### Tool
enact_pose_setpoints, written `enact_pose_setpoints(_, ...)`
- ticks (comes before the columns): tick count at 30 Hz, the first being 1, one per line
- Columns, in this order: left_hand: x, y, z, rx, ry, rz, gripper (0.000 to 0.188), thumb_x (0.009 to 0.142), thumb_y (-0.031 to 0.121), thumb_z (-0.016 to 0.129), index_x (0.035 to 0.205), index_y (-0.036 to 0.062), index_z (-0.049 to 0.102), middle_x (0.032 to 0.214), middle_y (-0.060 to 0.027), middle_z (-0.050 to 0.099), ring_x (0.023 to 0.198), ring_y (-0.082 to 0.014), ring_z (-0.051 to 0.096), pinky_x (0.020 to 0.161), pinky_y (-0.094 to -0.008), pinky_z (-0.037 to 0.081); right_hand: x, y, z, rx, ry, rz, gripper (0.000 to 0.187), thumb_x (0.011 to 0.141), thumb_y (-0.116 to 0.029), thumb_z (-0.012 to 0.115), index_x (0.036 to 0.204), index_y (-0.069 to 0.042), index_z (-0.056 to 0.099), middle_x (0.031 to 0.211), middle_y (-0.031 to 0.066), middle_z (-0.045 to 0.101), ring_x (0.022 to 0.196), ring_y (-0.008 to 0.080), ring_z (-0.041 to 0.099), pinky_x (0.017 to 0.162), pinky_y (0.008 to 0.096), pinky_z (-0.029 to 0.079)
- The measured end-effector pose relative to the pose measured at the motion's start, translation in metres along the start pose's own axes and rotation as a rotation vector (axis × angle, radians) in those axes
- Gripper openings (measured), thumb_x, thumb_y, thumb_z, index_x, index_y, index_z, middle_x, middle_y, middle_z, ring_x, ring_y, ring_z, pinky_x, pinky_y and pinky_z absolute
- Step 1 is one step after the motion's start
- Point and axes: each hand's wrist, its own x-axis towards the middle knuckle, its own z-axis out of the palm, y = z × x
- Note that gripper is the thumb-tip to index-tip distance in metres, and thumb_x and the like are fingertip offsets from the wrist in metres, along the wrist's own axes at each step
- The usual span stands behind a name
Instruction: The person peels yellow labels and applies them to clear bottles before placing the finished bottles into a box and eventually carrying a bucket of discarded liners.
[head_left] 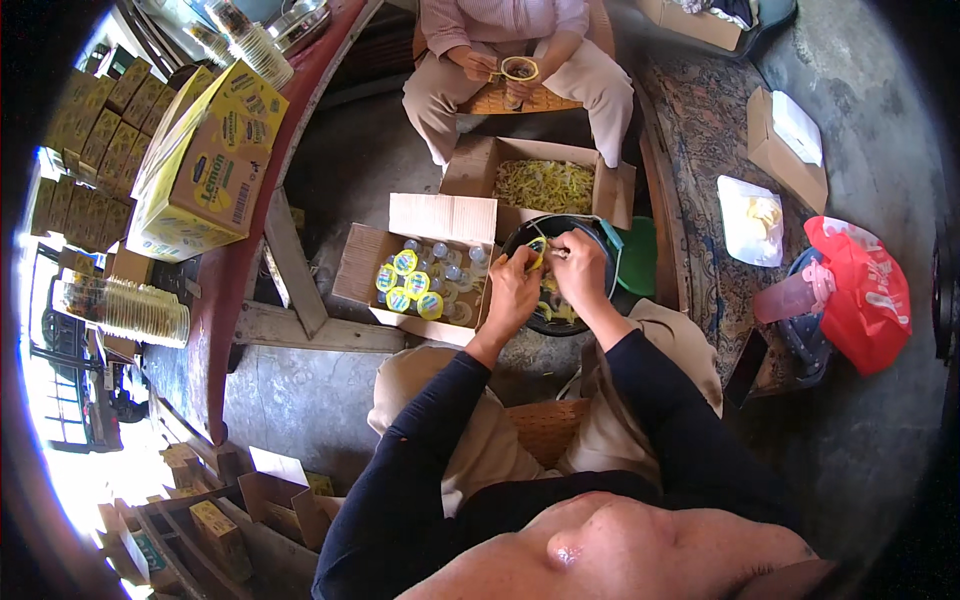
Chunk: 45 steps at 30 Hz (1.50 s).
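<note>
My left hand (514,292) is closed on a small yellow-rimmed round piece (538,250), which looks like one of the printed lids nearby. Against it, the fingers of my right hand (584,268) are pinched together; what they grip is too small to name. Both hands are over a dark bucket (553,326) with yellow and pale scraps in it. To the left, an open cardboard box (362,262) holds several small clear cups, some with yellow-rimmed lids (406,262).
Beyond the bucket, a cardboard box (468,168) is filled with yellow strips (543,186). A seated person (515,50) opposite holds a yellow-rimmed cup. Yellow cartons (215,160) and stacked cups stand on the left table. On the right bench lie a red bag (862,300) and a phone (745,368).
</note>
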Motion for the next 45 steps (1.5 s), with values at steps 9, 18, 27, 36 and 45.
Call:
enact_pose_setpoints(9,0.003,-0.013,-0.008,0.039,0.045,-0.119,0.016,0.088,0.01,0.059,0.1,-0.0006,0.055,0.09,-0.023,0.064,0.087,-0.0434,0.062,0.074,-0.0464,0.049,-0.008,-0.017,-0.007,-0.029,-0.033,-0.178,0.019,0.062,-0.003,0.074,0.075,-0.005,0.061,0.075,0.0101,0.059,0.074,0.0328,0.059,0.069,0.0431,0.044)
enact_pose_setpoints(18,0.005,-0.007,-0.003,0.015,0.108,-0.11,0.011,0.087,0.009,0.06,0.09,0.0027,0.051,0.078,-0.0183,0.064,0.077,-0.0393,0.063,0.069,-0.0478,0.043,-0.011,-0.02,-0.008,-0.146,-0.057,-0.254,0.022,0.062,-0.001,0.073,0.08,-0.006,0.06,0.08,0.0101,0.057,0.079,0.0322,0.056,0.074,0.0426,0.042)
enact_pose_setpoints(27,0.001,-0.01,0.009,0.038,0.081,-0.097,0.01,0.087,0.008,0.059,0.09,0.0047,0.051,0.078,-0.0159,0.061,0.076,-0.0384,0.059,0.073,-0.0481,0.04,-0.006,-0.01,0.0,-0.128,-0.02,-0.162,0.022,0.062,-0.002,0.074,0.078,-0.006,0.06,0.08,0.0105,0.057,0.079,0.0327,0.057,0.072,0.043,0.042)
enact_pose_setpoints(36,0.0,-0.002,0.006,0.072,0.054,0.008,0.009,0.09,0.006,0.057,0.093,0.0008,0.05,0.082,-0.0192,0.063,0.077,-0.0403,0.061,0.068,-0.0465,0.045,-0.002,-0.003,0.001,-0.144,0.018,-0.13,0.018,0.064,-0.002,0.073,0.076,-0.005,0.061,0.075,0.0104,0.058,0.074,0.033,0.058,0.068,0.0431,0.044)
enact_pose_setpoints(45,0.006,-0.016,-0.002,-0.119,0.054,-0.1,0.019,0.086,-0.003,0.054,0.098,0.0002,0.04,0.084,-0.0203,0.064,0.081,-0.0423,0.063,0.068,-0.049,0.047,-0.005,-0.012,-0.006,0.022,0.035,-0.125,0.018,0.064,-0.002,0.074,0.076,-0.004,0.06,0.074,0.011,0.059,0.073,0.0326,0.06,0.066,0.0424,0.045)
